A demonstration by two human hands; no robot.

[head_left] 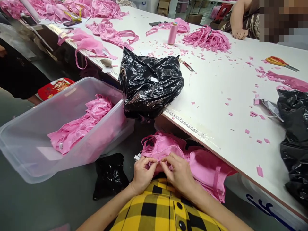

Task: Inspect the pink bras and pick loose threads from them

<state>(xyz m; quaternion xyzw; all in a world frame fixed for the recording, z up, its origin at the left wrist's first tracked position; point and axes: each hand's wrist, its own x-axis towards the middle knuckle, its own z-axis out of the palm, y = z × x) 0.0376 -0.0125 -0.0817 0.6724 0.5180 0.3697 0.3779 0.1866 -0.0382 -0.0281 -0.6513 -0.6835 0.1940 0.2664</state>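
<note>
A pink bra [168, 146] with moulded cups lies in my lap, below the table's edge. Its thin edge is pinched between thumb and fingers of my left hand [143, 173]. Close beside it, my right hand [176, 170] pinches the same bra, so that the fingertips of both hands nearly meet. To the right, more pink cups and straps [207, 166] spread over my lap under the tabletop. A small white tag or clip [137, 157] shows by my left fingers. Whatever fine detail sits between the fingertips is too small to make out.
A clear plastic bin [24, 141] with pink garments [81, 125] stands at left. On the white table [211, 96] are a stuffed black bag [151, 86], pink thread [172, 33], bundled straps [207, 38], scissors [280, 61] and scraps. A person's hand [239, 33] rests across the table.
</note>
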